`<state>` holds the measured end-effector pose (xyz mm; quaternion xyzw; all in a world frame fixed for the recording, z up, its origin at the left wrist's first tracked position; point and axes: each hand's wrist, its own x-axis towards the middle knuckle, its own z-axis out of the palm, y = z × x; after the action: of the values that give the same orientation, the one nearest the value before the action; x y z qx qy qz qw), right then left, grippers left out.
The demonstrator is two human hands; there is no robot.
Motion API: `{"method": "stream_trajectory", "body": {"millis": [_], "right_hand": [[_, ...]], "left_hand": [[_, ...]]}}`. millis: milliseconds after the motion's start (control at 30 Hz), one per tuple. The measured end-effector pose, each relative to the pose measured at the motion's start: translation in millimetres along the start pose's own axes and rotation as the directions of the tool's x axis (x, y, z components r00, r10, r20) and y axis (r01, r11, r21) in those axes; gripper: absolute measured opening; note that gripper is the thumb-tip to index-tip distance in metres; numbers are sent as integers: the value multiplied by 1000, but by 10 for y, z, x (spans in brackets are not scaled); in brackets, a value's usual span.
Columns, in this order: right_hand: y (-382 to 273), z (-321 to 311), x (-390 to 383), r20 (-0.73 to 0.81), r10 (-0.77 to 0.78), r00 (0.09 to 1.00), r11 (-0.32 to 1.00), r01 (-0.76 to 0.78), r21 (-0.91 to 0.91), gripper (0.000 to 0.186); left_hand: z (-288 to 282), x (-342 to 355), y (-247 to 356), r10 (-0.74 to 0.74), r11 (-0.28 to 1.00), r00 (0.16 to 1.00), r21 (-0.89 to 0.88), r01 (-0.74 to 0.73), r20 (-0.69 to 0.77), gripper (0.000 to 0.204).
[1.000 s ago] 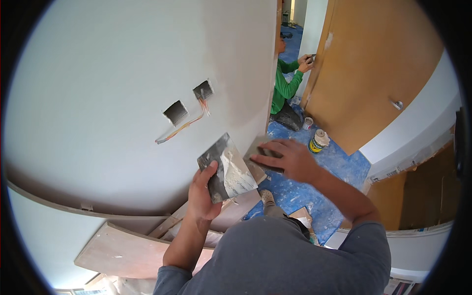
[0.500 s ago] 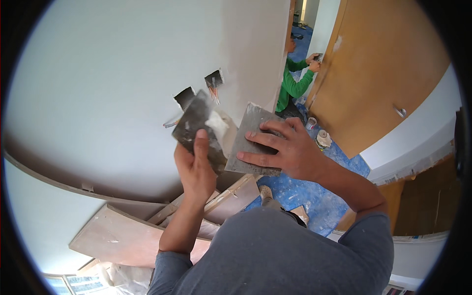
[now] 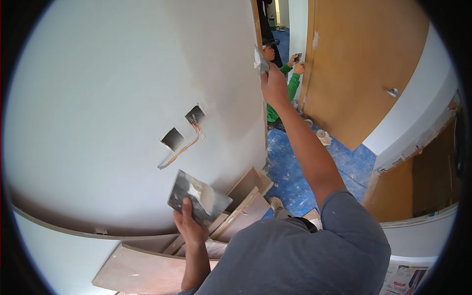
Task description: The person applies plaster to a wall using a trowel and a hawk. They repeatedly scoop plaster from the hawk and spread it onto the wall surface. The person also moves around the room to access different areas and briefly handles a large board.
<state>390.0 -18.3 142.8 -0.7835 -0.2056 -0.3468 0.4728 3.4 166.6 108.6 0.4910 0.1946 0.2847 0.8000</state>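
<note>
My left hand [image 3: 189, 227] grips a flat rectangular metal putty blade [image 3: 181, 191] low in front of the wall, thumb on its upper face. A lump of off-white filler [image 3: 204, 196] lies on that blade. With the arm stretched out, my right hand [image 3: 275, 88] holds a second metal putty blade [image 3: 264, 66] up at the right edge of the pale wall [image 3: 118, 73], beside the wooden door frame [image 3: 257, 22]. White filler shows on this blade's far side. My right fingers are partly hidden behind the hand, and whether the blade touches the wall I cannot tell.
Two square cut-outs [image 3: 172, 139] with loose wires [image 3: 184, 150] are in the wall. Boards [image 3: 246, 209] lean below. A person in green [image 3: 293, 88] works low beside the wooden door [image 3: 364, 64]. Blue sheeting [image 3: 290, 162] covers the floor, with a tub [image 3: 322, 135] on it.
My right hand has moved from beside the left blade up and away to the wall's edge, taking its blade along. My left hand has dropped lower with its blade. The view has shifted right.
</note>
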Motion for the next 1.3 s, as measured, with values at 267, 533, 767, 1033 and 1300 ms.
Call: {"method": "stream_trajectory", "body": {"millis": [267,533,767,1033,1300], "right_hand": [[292,318,429,-79,67,995,993,-74,-97,47],[327,563,416,-27,91,995,992,-93,-86,58],[-488,766,-159,8,103,995,992,-102,-76,73],[-1340,633,-798,128,20,992,997,-29,70,74],[90,326,-11,-72,170,983,971,-179,-161,54]], "left_hand": [[-421,-218,-425,-145,989,981,25,149,-127,31],[-540,-157,-408,-108,993,986,38,114,-125,31],[-557,-138,-332,-106,991,985,73,116,-134,31],[-426,-97,-383,-111,990,988,70,119,-109,30],[-391,-133,-370,-106,991,983,69,117,-150,31]]}}
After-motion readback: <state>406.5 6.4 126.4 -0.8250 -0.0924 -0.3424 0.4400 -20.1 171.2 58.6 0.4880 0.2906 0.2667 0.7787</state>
